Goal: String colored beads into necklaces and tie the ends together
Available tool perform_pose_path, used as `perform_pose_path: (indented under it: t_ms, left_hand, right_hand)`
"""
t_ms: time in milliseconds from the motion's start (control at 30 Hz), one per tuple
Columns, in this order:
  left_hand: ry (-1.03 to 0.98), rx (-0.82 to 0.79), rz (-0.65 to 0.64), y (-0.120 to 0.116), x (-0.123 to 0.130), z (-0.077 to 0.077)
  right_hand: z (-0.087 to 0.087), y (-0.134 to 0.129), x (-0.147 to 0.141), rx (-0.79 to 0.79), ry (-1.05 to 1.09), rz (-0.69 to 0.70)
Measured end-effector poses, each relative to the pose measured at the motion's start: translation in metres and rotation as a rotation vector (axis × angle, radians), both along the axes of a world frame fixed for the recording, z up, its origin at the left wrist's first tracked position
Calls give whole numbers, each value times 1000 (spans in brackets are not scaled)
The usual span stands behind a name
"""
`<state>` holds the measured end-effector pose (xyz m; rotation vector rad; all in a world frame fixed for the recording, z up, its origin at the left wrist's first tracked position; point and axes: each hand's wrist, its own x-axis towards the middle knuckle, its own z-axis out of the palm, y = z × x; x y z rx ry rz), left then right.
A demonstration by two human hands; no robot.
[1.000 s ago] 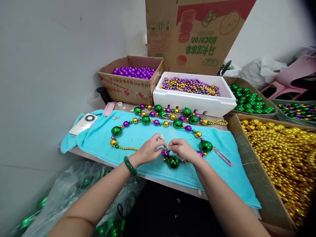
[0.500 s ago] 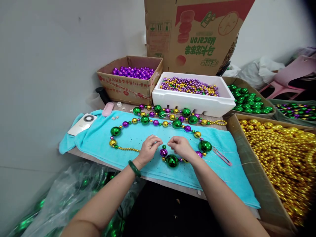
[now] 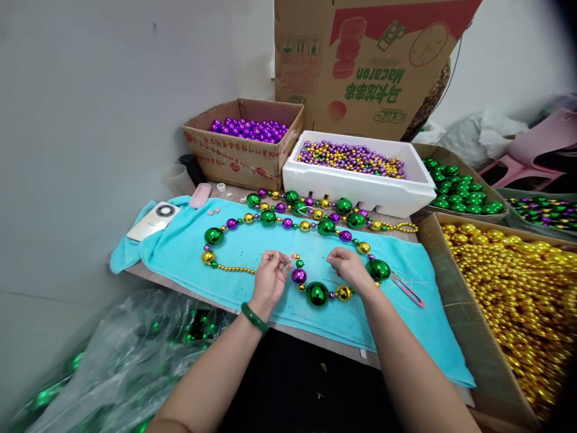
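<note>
A bead necklace of green, purple and gold balls (image 3: 326,227) lies in a loop on a turquoise towel (image 3: 415,325). At its near end, a purple ball (image 3: 299,275) and a large green ball (image 3: 317,293) lie between my hands. My left hand (image 3: 270,276), with a green bangle at the wrist, is closed on a thin white string (image 3: 287,259) beside a small gold bead at this end. To the right, my right hand (image 3: 349,267) has its fingers pinched together above the towel. Whatever its fingertips hold is too fine to make out.
A second bead strand (image 3: 344,205) lies behind the loop. Beyond stand a carton of purple balls (image 3: 229,159) and a white foam box (image 3: 356,195). A carton of gold beads (image 3: 478,337) borders the right. A pink needle-like tool (image 3: 408,290) and a white phone (image 3: 151,222) lie on the towel.
My hands, close together before, are now apart; the right has moved rightward. The left has turned palm up, with the string and a small gold bead showing beside it.
</note>
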<state>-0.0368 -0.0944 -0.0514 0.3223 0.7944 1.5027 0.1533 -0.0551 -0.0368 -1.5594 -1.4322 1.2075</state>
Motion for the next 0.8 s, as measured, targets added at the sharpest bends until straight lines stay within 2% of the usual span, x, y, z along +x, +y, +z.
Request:
perform_pose_path:
  t_ms: [100,167,233,367,500,633,800]
  left_hand:
    - [-55,-21,-54,-2,7,-6]
    - [-71,-46,-112,-6,13,-12]
    - [-118,-95,-127,-9,17,-17]
    - [-185,-133,-90,-10,16,-16]
    - [-141,-32,-90,-9,10,-9]
    - [-67,20,-169,-13,8,-7]
    - [57,43,-252,-18,11,-13]
  right_hand:
    - [5,-9,-12,-42,316,48]
    - [7,-12,-21,-148,638,86]
    - [4,-12,-28,-268,846,123]
    - [-4,-8,-34,-327,837,159]
    - [-7,-7,-35,-330,814,150]
    - [-9,-10,-36,-363,786,138]
    - [-17,-9,-41,-433,724,114]
